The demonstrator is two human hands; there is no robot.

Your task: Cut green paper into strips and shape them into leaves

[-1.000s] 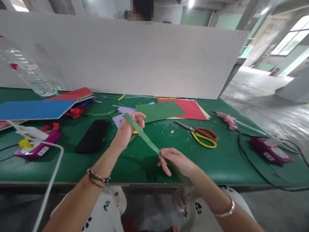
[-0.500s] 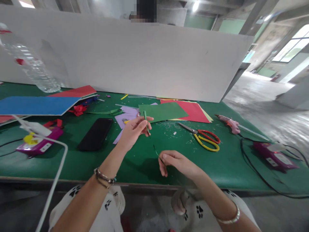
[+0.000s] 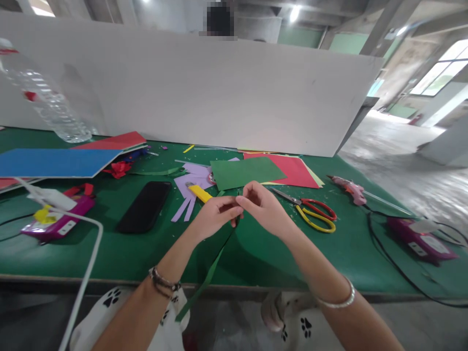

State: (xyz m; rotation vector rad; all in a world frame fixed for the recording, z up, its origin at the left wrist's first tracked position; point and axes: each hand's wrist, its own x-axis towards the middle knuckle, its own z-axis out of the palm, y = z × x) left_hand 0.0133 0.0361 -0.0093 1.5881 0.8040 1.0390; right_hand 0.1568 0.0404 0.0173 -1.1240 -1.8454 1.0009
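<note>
My left hand (image 3: 219,214) and my right hand (image 3: 259,204) meet above the middle of the green table, fingertips touching. Both are pinched closed on a narrow green paper strip (image 3: 209,278). From the fingers the strip hangs down toward me, over the table's front edge to my left knee. Its upper end is mostly hidden behind the fingers. Just beyond my left hand lies a yellow utility knife (image 3: 199,193) on cut purple paper (image 3: 183,181). A green paper sheet (image 3: 244,171) lies behind my hands, and scissors (image 3: 310,209) with red and yellow handles rest to the right.
A black phone (image 3: 144,207) lies left, near a purple box (image 3: 60,219) and a white bent rod (image 3: 95,243). Blue board (image 3: 54,163) and a water bottle (image 3: 54,102) are farther left. At right are a pink glue gun (image 3: 347,187) and its cord. A white partition (image 3: 219,92) stands behind.
My hands, apart before, have come together. The right hand rose and moved away from me; the left lowered and shifted right. The green strip now trails toward my lap, and the utility knife is uncovered.
</note>
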